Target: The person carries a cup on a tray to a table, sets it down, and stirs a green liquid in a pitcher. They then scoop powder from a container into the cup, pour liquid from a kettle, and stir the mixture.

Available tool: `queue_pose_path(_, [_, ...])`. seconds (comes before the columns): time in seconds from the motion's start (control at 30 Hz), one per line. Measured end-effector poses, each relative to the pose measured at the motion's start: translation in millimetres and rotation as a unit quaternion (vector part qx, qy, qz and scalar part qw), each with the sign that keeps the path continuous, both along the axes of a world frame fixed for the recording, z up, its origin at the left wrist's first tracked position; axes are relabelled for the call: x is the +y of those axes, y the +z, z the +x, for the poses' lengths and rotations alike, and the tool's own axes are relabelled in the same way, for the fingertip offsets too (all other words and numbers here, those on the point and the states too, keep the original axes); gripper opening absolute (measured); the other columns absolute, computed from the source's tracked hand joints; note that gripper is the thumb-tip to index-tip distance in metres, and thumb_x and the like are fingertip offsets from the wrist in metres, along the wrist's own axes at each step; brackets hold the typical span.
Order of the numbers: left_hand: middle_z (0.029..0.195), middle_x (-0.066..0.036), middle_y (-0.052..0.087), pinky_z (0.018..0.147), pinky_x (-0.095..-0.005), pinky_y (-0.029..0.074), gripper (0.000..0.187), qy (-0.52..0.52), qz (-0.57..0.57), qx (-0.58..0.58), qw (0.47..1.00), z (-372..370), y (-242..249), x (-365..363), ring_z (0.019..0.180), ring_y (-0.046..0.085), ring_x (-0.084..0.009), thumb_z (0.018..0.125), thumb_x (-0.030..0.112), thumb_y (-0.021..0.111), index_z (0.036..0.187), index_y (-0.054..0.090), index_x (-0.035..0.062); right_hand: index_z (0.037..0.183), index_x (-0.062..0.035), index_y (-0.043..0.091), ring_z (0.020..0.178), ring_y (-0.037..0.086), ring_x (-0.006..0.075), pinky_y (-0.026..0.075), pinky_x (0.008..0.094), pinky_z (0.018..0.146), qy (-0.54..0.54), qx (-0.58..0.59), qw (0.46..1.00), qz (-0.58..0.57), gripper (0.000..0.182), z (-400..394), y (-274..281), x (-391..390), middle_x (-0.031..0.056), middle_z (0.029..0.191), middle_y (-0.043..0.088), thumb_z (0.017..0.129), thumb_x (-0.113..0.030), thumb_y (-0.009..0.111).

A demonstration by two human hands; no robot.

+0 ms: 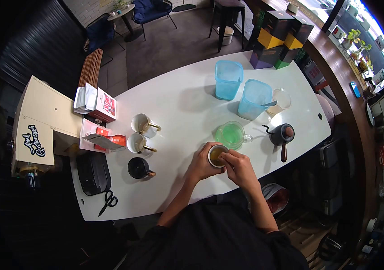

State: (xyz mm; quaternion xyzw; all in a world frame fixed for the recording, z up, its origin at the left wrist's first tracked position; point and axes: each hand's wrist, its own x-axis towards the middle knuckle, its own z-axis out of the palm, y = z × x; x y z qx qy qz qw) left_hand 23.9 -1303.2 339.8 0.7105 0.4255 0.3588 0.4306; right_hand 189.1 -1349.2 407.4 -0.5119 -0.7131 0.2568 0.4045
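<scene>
A small cup (212, 158) with yellow-brown liquid inside stands close to my body, near the front of the white table. Wrapped around its left side, my left hand (202, 165) grips it. My right hand (240, 169) is closed in a pinch over the cup's right rim, fingertips at the opening. Whatever those fingers hold, if anything, is hidden. Just beyond the cup sits a clear glass mug (231, 135) that looks green inside. A dark kettle (283, 134) with a thin spout and wooden handle is to the right.
Two blue plastic containers (229, 81) and a clear glass (282, 100) stand farther back. On the left are two white mugs (140, 122), a black mug (138, 168), scissors (108, 202), packets (106, 140) and a cream machine (39, 121). Dark boxes (276, 27) are stacked at the far right.
</scene>
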Motion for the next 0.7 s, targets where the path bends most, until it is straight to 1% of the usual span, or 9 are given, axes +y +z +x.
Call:
queue_pose_path(0.07, [0.113, -0.012, 0.069, 0.087, -0.0430, 0.058, 0.073, -0.004, -0.007, -0.006, 1.000, 0, 1, 0, 0.102, 0.069, -0.0338, 0.058, 0.024, 0.092, 0.120, 0.058, 0.0106, 0.101, 0.0018, 0.070, 0.070, 0.066, 0.0340, 0.051, 0.0389, 0.063, 0.002, -0.009, 1.000, -0.007, 0.016, 3, 4, -1, 0.0158, 0.083, 0.064, 0.086, 0.002, 0.067])
queue_pose_path(0.13, [0.113, -0.013, 0.069, 0.087, -0.0430, 0.057, 0.072, -0.006, 0.002, -0.014, 1.000, 0, 3, 0, 0.102, 0.069, -0.0338, 0.059, 0.026, 0.093, 0.120, 0.058, 0.0098, 0.101, 0.0022, 0.070, 0.069, 0.066, 0.0329, 0.051, 0.0380, 0.062, -0.039, -0.049, 0.998, -0.030, 0.014, 6, 9, -2, 0.0156, 0.084, 0.064, 0.087, 0.002, 0.067])
queue_pose_path(0.17, [0.113, -0.013, 0.069, 0.087, -0.0430, 0.057, 0.072, -0.007, 0.003, -0.014, 1.000, 0, 3, 0, 0.102, 0.069, -0.0338, 0.059, 0.026, 0.093, 0.120, 0.058, 0.0098, 0.101, 0.0022, 0.070, 0.069, 0.066, 0.0329, 0.051, 0.0380, 0.062, -0.040, -0.049, 0.998, -0.029, 0.014, 5, 6, -2, 0.0156, 0.084, 0.064, 0.087, 0.002, 0.067])
queue_pose_path(0.23, [0.113, -0.013, 0.069, 0.087, -0.0432, 0.057, 0.072, -0.006, -0.003, -0.021, 1.000, 0, 4, -1, 0.102, 0.069, -0.0339, 0.059, 0.027, 0.093, 0.120, 0.058, 0.0092, 0.103, -0.0012, 0.068, 0.075, 0.065, 0.0381, 0.052, 0.0445, 0.067, -0.076, -0.014, 0.997, -0.019, 0.021, 3, -2, 1, 0.0162, 0.087, 0.062, 0.082, 0.001, 0.065])
queue_pose_path(0.47, [0.112, -0.013, 0.069, 0.087, -0.0433, 0.057, 0.073, -0.009, 0.007, -0.013, 1.000, 0, 0, 1, 0.102, 0.069, -0.0341, 0.059, 0.026, 0.093, 0.120, 0.058, 0.0093, 0.104, -0.0003, 0.069, 0.075, 0.065, 0.0376, 0.051, 0.0438, 0.066, -0.041, 0.017, 0.999, -0.027, 0.021, 0, -4, 3, 0.0162, 0.086, 0.062, 0.083, -0.001, 0.067])
queue_pose_path(0.53, [0.111, -0.013, 0.069, 0.087, -0.0435, 0.058, 0.073, -0.009, -0.006, -0.016, 1.000, 0, 0, 0, 0.101, 0.069, -0.0342, 0.059, 0.027, 0.094, 0.120, 0.058, 0.0092, 0.101, 0.0025, 0.070, 0.064, 0.064, 0.0293, 0.050, 0.0365, 0.059, -0.035, 0.010, 0.999, 0.009, 0.012, -1, -3, 0, 0.0143, 0.079, 0.063, 0.089, 0.002, 0.067])
queue_pose_path(0.57, [0.111, -0.013, 0.069, 0.087, -0.0435, 0.058, 0.073, -0.008, -0.006, -0.016, 1.000, -1, 0, 0, 0.101, 0.069, -0.0342, 0.059, 0.027, 0.094, 0.120, 0.058, 0.0092, 0.101, 0.0025, 0.070, 0.064, 0.064, 0.0293, 0.050, 0.0365, 0.059, -0.035, 0.010, 0.999, 0.009, 0.012, 1, -3, -1, 0.0143, 0.079, 0.063, 0.089, 0.002, 0.067])
queue_pose_path(0.63, [0.110, -0.013, 0.070, 0.086, -0.0434, 0.058, 0.073, -0.008, 0.005, -0.014, 1.000, 0, 0, 0, 0.101, 0.070, -0.0343, 0.059, 0.027, 0.094, 0.120, 0.058, 0.0095, 0.100, 0.0029, 0.070, 0.062, 0.064, 0.0266, 0.049, 0.0358, 0.058, -0.042, 0.000, 0.998, -0.035, 0.012, 5, -5, -2, 0.0146, 0.079, 0.063, 0.089, 0.003, 0.066])
queue_pose_path(0.7, [0.110, -0.014, 0.070, 0.086, -0.0434, 0.058, 0.073, -0.006, 0.006, -0.015, 1.000, 0, 1, 0, 0.101, 0.070, -0.0343, 0.059, 0.027, 0.094, 0.120, 0.058, 0.0097, 0.100, 0.0031, 0.070, 0.061, 0.064, 0.0260, 0.049, 0.0356, 0.057, -0.067, 0.007, 0.998, -0.019, 0.012, 4, -5, -1, 0.0148, 0.079, 0.063, 0.089, 0.003, 0.066])
